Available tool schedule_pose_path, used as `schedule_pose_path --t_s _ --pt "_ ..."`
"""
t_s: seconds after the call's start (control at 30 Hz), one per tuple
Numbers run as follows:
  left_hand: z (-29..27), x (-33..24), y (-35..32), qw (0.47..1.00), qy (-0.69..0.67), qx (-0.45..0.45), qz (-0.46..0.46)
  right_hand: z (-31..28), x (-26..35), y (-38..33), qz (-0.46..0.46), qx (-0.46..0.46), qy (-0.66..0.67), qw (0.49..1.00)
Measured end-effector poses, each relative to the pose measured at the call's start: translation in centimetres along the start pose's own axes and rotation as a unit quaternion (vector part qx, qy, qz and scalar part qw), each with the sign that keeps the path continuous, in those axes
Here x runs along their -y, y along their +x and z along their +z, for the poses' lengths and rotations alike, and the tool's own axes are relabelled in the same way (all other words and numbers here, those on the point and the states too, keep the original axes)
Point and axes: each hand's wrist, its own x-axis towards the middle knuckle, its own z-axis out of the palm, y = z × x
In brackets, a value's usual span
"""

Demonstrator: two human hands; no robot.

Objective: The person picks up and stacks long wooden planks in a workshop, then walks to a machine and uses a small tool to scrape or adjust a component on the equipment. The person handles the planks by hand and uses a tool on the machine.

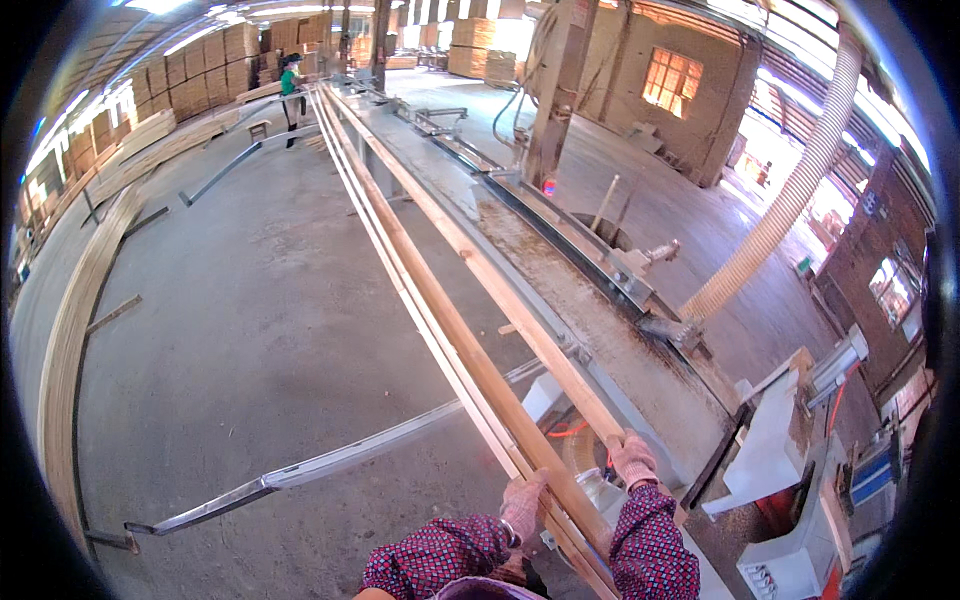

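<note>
Long wooden strips [430,318] run side by side from in front of me far into the hall. My left hand [522,503], in a pinkish work glove, is closed on the near part of these strips. To their right lies a single long wooden plank [530,325], set apart from the strips by a gap that widens toward me. Gloved alike, my right hand [633,460] is wrapped round this plank near its close end. Some fingers of both hands are hidden. Patterned sleeves cover my forearms.
A long metal machine bed [640,350] with sawdust runs along the right. White machine housings [775,450] and a ribbed hose [780,215] stand beyond. Metal support arms [370,445] reach left at low height. Stacked boards [75,340] lie at far left. Another person [291,90] stands at the strips' far end.
</note>
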Motion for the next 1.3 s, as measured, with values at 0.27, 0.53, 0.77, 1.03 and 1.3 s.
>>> schedule_pose_path --t_s 0.27,0.53,0.77,1.03,1.3 --pt "0.1 -1.5 -1.7 0.999 -0.026 0.034 0.007 -1.2 0.6 -2.3 -0.09 0.045 -0.036 0.994" --pt "0.6 -2.3 -2.5 0.999 0.04 0.002 0.005 -2.6 2.1 -5.6 -0.149 0.149 0.018 0.977" --pt "-0.2 3.7 3.5 0.994 -0.078 0.073 0.011 -0.6 2.5 -6.6 -0.115 0.177 0.128 0.969" --pt "0.1 0.3 0.0 0.997 -0.055 0.057 0.021 0.5 2.3 -5.8 -0.11 0.156 0.12 0.974" --pt "0.1 0.6 0.1 0.999 0.022 0.014 0.026 1.1 2.2 -6.0 -0.117 0.146 0.138 0.973"
